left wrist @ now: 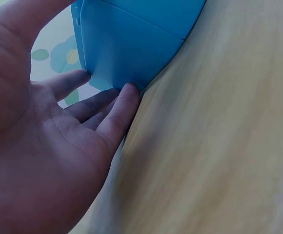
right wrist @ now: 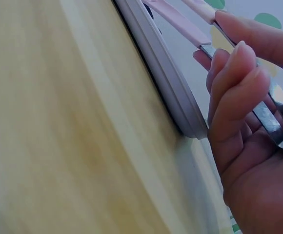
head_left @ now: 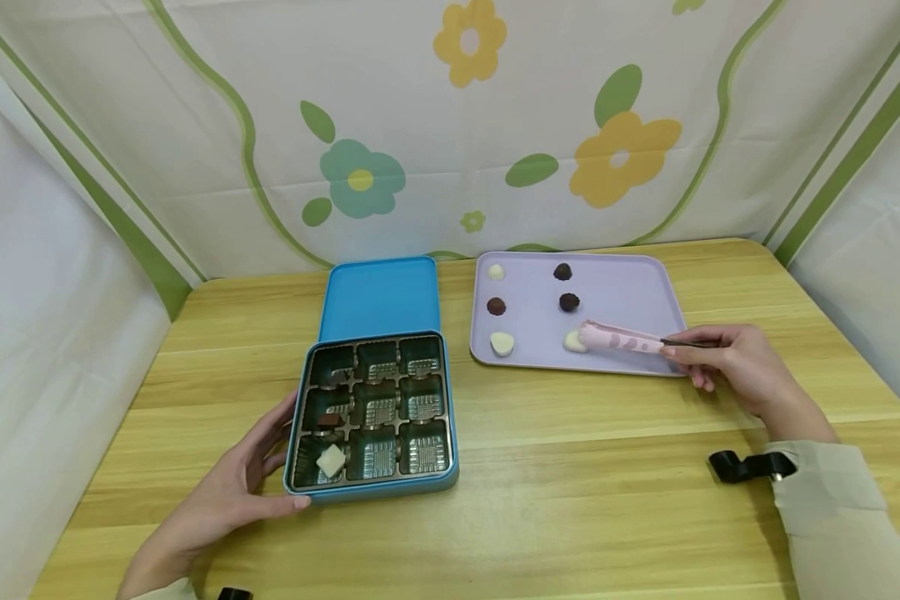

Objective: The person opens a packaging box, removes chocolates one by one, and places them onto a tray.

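Pinching pink tongs (head_left: 621, 337), the right hand (head_left: 746, 371) sets them against a white chocolate (head_left: 572, 342) near the near edge of the tray (head_left: 527, 321) at right, probably keeping skin off | Left hand (head_left: 228, 492), relaxed, touches the box (head_left: 378, 490) at its near-left corner, likely steadying it

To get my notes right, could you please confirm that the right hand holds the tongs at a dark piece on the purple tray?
Not dark: the head view shows the right hand holding the tongs at a white piece on the purple tray.
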Available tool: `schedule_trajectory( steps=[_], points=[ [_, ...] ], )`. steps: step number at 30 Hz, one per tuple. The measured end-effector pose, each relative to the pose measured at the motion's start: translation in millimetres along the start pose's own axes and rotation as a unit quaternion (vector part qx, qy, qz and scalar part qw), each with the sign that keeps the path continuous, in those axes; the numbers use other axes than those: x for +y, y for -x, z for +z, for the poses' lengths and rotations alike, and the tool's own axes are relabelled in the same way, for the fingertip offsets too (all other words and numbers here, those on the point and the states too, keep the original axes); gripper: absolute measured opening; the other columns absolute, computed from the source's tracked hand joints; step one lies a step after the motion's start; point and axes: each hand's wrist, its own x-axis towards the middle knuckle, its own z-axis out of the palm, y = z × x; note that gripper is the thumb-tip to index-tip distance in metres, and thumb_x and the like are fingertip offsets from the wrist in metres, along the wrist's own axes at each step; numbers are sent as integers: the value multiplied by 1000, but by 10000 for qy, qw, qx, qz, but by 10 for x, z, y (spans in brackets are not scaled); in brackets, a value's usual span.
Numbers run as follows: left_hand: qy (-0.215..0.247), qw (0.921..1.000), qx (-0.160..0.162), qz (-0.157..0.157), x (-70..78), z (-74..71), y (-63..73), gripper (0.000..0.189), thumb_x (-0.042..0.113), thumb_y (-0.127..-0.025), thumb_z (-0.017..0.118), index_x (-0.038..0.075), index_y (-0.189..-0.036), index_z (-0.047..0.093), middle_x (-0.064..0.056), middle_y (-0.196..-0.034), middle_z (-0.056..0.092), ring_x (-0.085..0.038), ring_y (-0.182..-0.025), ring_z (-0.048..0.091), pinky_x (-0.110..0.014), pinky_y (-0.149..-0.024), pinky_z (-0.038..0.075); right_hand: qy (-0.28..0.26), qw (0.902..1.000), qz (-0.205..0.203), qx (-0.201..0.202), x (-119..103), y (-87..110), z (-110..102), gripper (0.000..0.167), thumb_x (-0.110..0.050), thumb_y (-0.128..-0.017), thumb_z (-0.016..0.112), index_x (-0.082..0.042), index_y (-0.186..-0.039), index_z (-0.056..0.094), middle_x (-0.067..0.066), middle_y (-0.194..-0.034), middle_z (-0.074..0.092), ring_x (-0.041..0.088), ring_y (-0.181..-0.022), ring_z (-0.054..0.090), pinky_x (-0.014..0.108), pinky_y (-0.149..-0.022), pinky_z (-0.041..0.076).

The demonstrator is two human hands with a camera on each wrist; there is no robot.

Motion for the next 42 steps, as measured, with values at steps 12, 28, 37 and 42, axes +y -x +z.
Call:
schedule_trajectory(
  steps=[12, 28, 37, 42],
  points=[
    [-19, 10000, 4, 2, -7, -3, 7, 113, -2, -88, 84, 28, -174, 18, -22, -176, 25, 11, -145, 42, -7, -111, 43, -355, 9994, 20, 1, 17, 2, -16, 16, -4, -98, 77, -17, -101, 86, 2, -75, 77, 12, -54, 59, 26, -46, 52],
    [-43, 10000, 11, -74, -5, -7, -2, 113, 0, -88, 85, 29, -174, 17, -23, -177, 23, 13, -145, 41, -7, -111, 42, 348, 9989, -299, 70, -50, 18, 122, 13, -13, -97, 81, -9, -109, 85, 0, -74, 74, 13, -55, 62, 29, -50, 55],
    [7, 9999, 10, -111, 4, -3, -4, 114, 1, -88, 85, 30, -174, 16, -24, -177, 22, 14, -144, 41, -6, -111, 42, 664, 9963, -519, 164, -175, 50, 290, 18, -16, -96, 83, -7, -112, 83, 2, -70, 72, 17, -54, 61, 31, -50, 55],
    [-5, 10000, 4, -55, -3, -3, 1, 114, 0, -88, 86, 29, -174, 17, -25, -177, 22, 13, -145, 41, -7, -111, 42, 821, 9949, -589, 32, -290, 58, 500, 22, -20, -94, 86, -6, -111, 83, 3, -68, 72, 15, -53, 60, 30, -50, 55]
  ],
)
